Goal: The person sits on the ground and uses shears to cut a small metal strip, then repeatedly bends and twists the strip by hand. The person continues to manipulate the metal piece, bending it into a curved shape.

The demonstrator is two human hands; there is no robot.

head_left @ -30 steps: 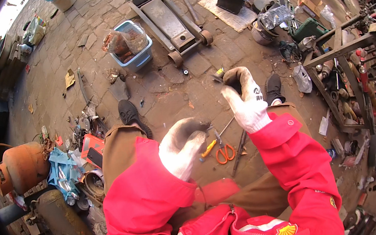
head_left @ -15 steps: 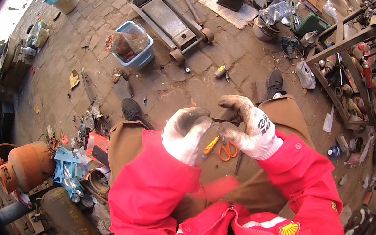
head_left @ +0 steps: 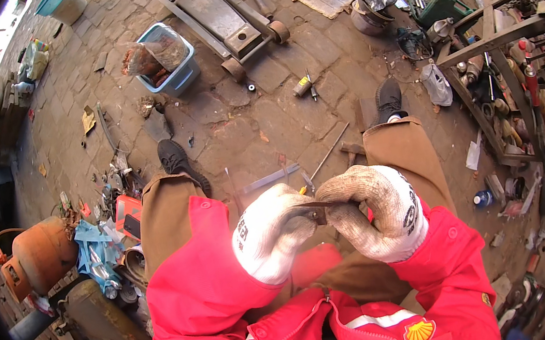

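Observation:
My left hand, in a white knit glove, is closed on one end of a thin dark metal piece. My right hand, in a soiled glove of the same sort, pinches its other end. The piece bridges the two hands in front of my lap; its exact kind cannot be made out. On the ground just beyond the hands lie a flat metal strip, a thin rod and a hammer. A bit of something yellow shows behind my fingers.
A floor jack and a blue basket stand ahead on the paving. To the left are an orange gas cylinder and scattered parts. A metal frame rack crowded with tools stands right. A small yellow-bodied tool lies ahead.
Both hands have come nearer my body and closer together, with the dark piece now plainly visible between them. The orange scissors are now out of sight; the strip, rod and hammer now show.

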